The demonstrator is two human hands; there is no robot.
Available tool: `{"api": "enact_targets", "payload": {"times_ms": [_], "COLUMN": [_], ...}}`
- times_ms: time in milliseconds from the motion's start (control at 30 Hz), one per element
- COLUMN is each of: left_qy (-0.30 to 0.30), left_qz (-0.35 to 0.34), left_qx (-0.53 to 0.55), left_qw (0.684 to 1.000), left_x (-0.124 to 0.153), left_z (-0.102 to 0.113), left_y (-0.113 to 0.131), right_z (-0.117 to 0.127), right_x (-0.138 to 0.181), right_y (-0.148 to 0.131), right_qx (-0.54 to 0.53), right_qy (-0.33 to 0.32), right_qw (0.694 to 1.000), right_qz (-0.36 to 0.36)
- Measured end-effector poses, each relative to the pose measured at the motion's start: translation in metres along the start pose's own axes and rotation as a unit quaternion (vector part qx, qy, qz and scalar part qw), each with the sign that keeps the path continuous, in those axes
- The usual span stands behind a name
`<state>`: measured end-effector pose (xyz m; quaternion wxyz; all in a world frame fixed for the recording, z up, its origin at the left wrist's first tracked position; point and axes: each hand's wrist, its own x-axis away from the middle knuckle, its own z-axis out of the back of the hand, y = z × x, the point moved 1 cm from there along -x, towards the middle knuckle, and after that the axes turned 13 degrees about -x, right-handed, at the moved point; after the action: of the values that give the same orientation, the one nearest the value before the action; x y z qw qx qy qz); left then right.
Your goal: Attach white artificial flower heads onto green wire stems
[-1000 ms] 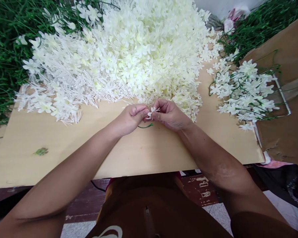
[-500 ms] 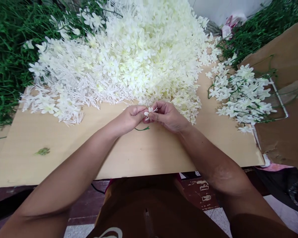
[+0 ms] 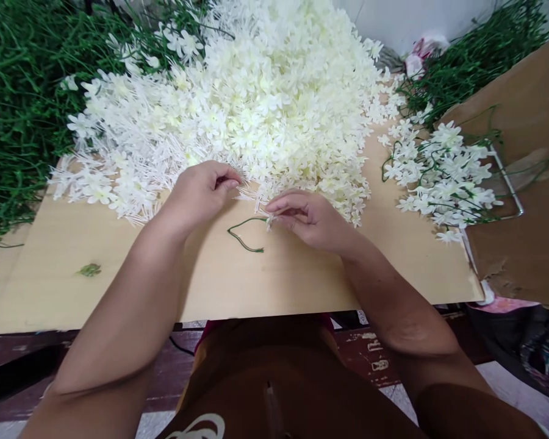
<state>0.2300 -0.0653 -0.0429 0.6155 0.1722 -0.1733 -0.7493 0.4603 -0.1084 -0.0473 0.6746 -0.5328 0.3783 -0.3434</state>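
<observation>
Wooden board point(image 3: 119, 286) is half buried under a huge pile of white flowers point(image 3: 256, 103). My left hand point(image 3: 196, 192) curls its fingers into the pile's near edge, can't tell if it's got one. My right hand point(image 3: 308, 216) pinches a green stem point(image 3: 242, 235) with a small blossom, the stem trailing onto the board between my hands.

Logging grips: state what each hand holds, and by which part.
Right hand pinches a green stem at its flower end. Left hand touches the flower pile; whether it grips anything cannot be told.

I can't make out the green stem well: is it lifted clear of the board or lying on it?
Partly lifted: the right hand pinches one end of the green stem; its curved free end seems to rest on the board.
</observation>
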Motion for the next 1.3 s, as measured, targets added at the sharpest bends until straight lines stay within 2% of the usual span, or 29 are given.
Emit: {"api": "enact_targets", "payload": {"times_ms": [67,167,300,400,467,567,667,767,867,967,1067,1300], "left_qy": [0.015,0.001,-0.051,-0.048,-0.037,-0.015,0.048,0.107,0.125,0.113,0.070,0.014], "left_qz": [-0.004,-0.031,-0.079,-0.084,-0.080,-0.065,-0.042,-0.031,-0.049,-0.053,-0.035,0.042], "left_qx": [-0.021,-0.053,-0.118,-0.147,-0.146,-0.136,-0.116,-0.081,-0.020,0.070,0.166,0.333], "left_qw": [1.000,0.998,0.989,0.984,0.985,0.988,0.991,0.990,0.991,0.990,0.983,0.942], "left_x": [0.000,0.002,0.003,0.002,0.002,0.002,0.002,0.000,-0.001,0.001,0.004,0.004], "left_z": [-0.002,-0.002,-0.002,-0.002,-0.002,-0.001,-0.002,-0.008,-0.015,-0.019,-0.021,-0.025], "left_y": [0.001,0.005,0.009,0.009,0.010,0.011,0.011,0.011,0.015,0.023,0.033,0.040], "right_z": [0.003,0.001,-0.014,-0.025,-0.028,-0.024,-0.015,-0.004,-0.001,-0.003,-0.006,-0.008], "right_x": [-0.001,-0.006,-0.022,-0.036,-0.043,-0.046,-0.042,-0.038,-0.036,-0.034,-0.033,-0.031], "right_y": [-0.002,-0.003,0.001,0.007,0.011,0.016,0.014,0.007,0.001,-0.001,-0.001,0.000], "right_qx": [0.047,0.139,0.279,0.346,0.364,0.346,0.275,0.181,0.120,0.109,0.128,0.115], "right_qy": [0.049,0.109,0.053,-0.008,-0.024,0.000,0.049,0.111,0.152,0.152,0.145,0.147], "right_qw": [0.998,0.984,0.958,0.938,0.931,0.936,0.953,0.970,0.977,0.980,0.979,0.979], "right_qz": [0.010,0.008,0.046,0.033,0.020,0.061,0.118,0.114,0.088,0.061,0.070,0.086]}}
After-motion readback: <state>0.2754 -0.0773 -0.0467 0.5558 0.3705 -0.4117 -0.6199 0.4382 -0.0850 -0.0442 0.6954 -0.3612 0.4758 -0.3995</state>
